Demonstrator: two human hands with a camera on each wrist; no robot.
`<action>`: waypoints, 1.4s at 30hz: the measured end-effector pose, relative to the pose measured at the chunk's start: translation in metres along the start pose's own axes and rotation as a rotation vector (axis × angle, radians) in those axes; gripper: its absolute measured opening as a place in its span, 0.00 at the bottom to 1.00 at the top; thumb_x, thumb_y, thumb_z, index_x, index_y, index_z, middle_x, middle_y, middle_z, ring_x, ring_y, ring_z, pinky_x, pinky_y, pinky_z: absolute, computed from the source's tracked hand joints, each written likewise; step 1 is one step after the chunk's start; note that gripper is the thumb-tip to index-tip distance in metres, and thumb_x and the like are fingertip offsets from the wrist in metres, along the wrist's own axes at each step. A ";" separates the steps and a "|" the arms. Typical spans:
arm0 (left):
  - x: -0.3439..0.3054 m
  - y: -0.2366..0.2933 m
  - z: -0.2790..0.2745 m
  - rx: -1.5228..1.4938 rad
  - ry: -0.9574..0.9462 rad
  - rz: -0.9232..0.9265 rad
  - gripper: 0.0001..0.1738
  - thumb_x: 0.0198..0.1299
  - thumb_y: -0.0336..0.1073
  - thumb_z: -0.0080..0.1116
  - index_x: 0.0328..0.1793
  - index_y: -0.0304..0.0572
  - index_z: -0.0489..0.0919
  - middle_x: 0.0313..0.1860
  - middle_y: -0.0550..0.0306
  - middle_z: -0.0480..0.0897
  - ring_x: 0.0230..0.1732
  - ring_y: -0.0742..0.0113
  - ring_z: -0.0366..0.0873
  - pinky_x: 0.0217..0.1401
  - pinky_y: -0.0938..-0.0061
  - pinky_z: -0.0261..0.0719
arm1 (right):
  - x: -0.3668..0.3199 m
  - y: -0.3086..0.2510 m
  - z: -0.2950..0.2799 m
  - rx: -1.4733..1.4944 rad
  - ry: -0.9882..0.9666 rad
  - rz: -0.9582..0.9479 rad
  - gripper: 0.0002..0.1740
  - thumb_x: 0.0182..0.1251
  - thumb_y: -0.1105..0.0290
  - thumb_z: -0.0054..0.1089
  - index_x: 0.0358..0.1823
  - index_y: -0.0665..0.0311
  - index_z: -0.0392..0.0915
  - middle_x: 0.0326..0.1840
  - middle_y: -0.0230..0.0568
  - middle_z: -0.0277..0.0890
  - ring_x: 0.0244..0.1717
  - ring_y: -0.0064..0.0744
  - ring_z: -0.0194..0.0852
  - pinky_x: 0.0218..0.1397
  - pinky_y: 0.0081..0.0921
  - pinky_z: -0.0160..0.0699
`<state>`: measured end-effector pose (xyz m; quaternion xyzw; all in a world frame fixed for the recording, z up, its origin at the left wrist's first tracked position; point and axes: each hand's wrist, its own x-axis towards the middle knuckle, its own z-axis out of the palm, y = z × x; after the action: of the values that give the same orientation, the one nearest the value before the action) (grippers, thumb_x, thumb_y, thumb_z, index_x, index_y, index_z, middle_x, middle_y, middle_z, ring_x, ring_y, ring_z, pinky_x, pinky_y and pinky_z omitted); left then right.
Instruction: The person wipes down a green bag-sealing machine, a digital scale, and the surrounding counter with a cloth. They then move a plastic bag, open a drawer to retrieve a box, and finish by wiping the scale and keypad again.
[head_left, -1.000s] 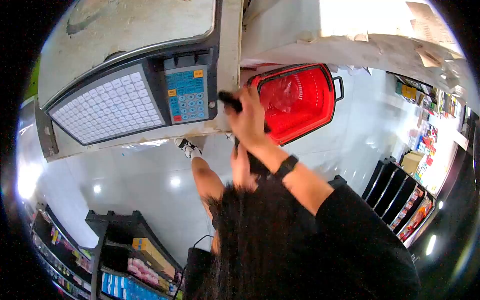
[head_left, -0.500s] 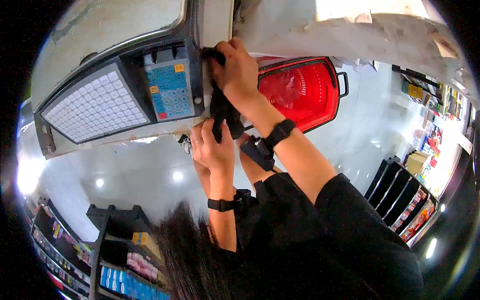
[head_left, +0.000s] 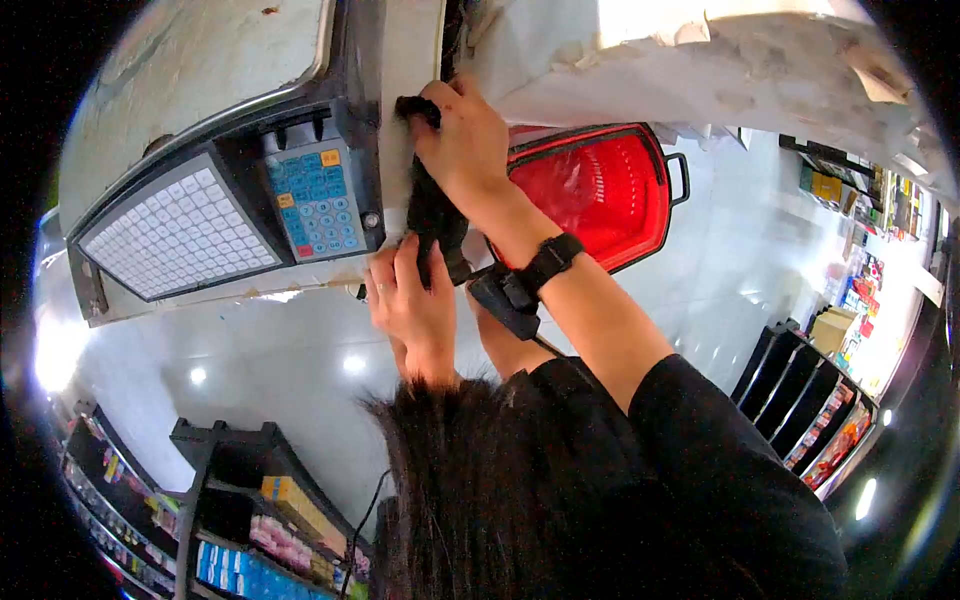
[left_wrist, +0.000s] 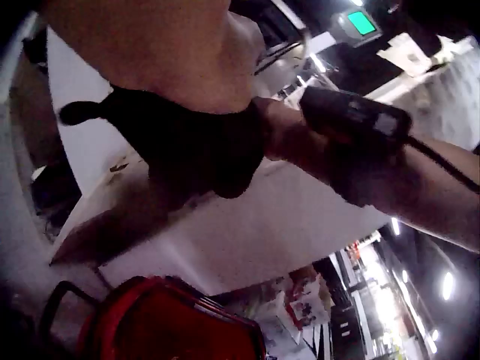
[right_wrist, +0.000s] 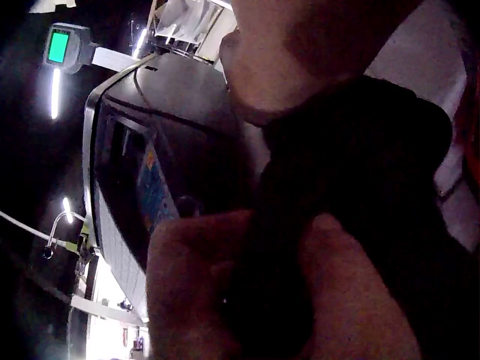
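A piece of soft black cloth (head_left: 435, 210) hangs between my two hands, beside the scale's keypad. My right hand (head_left: 465, 140) grips its upper end, and a bunched bit sticks out past the fingers. Lower down, my left hand (head_left: 410, 310) pinches the other end between thumb and fingers. In the left wrist view the dark cloth (left_wrist: 202, 142) ends in a narrow loop-like strip on the left. The right wrist view shows the left thumb (right_wrist: 352, 277) pressed to the cloth (right_wrist: 367, 150). Dark folds hide its exact kind.
A weighing scale (head_left: 190, 235) with keypads sits on the counter (head_left: 405, 60), left of the hands. A red basket (head_left: 625, 225) with clear plastic inside stands to the right. Shelves (head_left: 240, 460) of goods stand at lower left, and a dark rack (head_left: 800, 400) at right.
Earlier the hands were close together near the basket's left edge. They have drawn apart with the cloth stretched between them, the right hand going up over the counter edge.
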<state>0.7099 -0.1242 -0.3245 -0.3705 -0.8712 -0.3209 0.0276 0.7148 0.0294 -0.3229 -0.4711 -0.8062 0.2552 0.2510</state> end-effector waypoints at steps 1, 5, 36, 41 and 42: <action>-0.005 -0.002 -0.002 0.001 0.003 -0.010 0.18 0.43 0.32 0.69 0.44 0.45 0.81 0.35 0.54 0.78 0.39 0.50 0.77 0.40 0.61 0.77 | -0.007 0.000 0.002 0.049 0.066 -0.001 0.10 0.53 0.71 0.63 0.38 0.62 0.76 0.37 0.47 0.72 0.36 0.54 0.75 0.36 0.43 0.76; -0.042 -0.009 -0.028 -0.079 -0.065 -0.162 0.19 0.45 0.29 0.67 0.47 0.42 0.79 0.40 0.51 0.77 0.44 0.49 0.77 0.43 0.61 0.78 | -0.072 -0.010 -0.018 0.055 -0.069 0.178 0.11 0.50 0.71 0.65 0.36 0.60 0.76 0.38 0.46 0.72 0.37 0.55 0.76 0.36 0.42 0.76; -0.044 0.005 -0.016 -0.082 0.053 -0.146 0.19 0.33 0.27 0.68 0.38 0.50 0.84 0.30 0.61 0.77 0.31 0.60 0.76 0.31 0.69 0.76 | -0.052 0.007 -0.017 0.011 -0.231 -0.070 0.14 0.52 0.71 0.61 0.42 0.61 0.75 0.45 0.50 0.74 0.45 0.57 0.74 0.44 0.45 0.77; -0.008 0.018 -0.005 -0.127 -0.015 -0.197 0.16 0.41 0.32 0.70 0.40 0.49 0.83 0.33 0.57 0.78 0.35 0.55 0.78 0.37 0.65 0.78 | 0.020 -0.002 -0.004 0.037 -0.037 0.022 0.11 0.56 0.70 0.61 0.38 0.68 0.78 0.40 0.54 0.74 0.42 0.55 0.74 0.47 0.43 0.73; -0.015 0.016 -0.008 -0.126 -0.025 -0.208 0.16 0.41 0.32 0.70 0.40 0.49 0.83 0.33 0.57 0.78 0.35 0.55 0.78 0.37 0.65 0.78 | 0.009 -0.003 -0.002 -0.030 -0.050 -0.023 0.11 0.55 0.70 0.61 0.38 0.67 0.78 0.41 0.54 0.74 0.42 0.56 0.74 0.46 0.43 0.73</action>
<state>0.7294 -0.1299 -0.3141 -0.2829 -0.8834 -0.3715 -0.0399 0.7107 0.0367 -0.3179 -0.4592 -0.8212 0.2518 0.2266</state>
